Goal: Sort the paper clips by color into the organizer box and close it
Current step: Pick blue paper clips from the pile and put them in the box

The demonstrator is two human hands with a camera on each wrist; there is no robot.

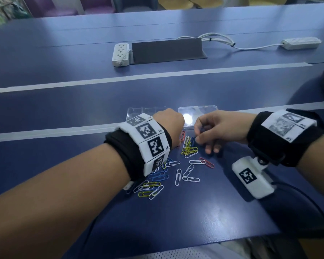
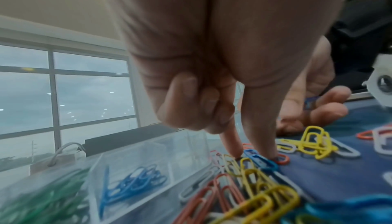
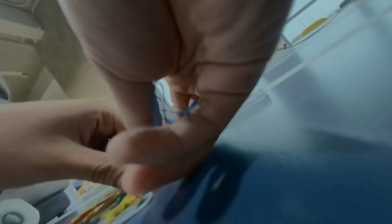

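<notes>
Loose paper clips [image 1: 189, 150] in white, yellow, blue and red lie scattered on the blue table. My left hand [image 2: 252, 155] reaches down into the pile beside the clear organizer box [image 2: 148, 154]; its thumb and forefinger tips pinch a blue clip [image 2: 262, 161], and the other fingers are curled. In the box, one compartment holds green clips [image 2: 42, 199] and another holds blue clips [image 2: 135, 182]. My right hand [image 1: 200, 135] hovers just right of the left hand [image 1: 168, 124], fingers curled round a few blue clips [image 3: 184, 112]. The box's clear lid [image 1: 198, 113] lies open behind both hands.
Two white power strips [image 1: 121, 54] [image 1: 300, 43], their cable and a dark cable cover [image 1: 166, 50] lie far back on the table. White tape lines [image 1: 64, 130] cross the tabletop. The table's front edge [image 1: 176, 245] is close to my body.
</notes>
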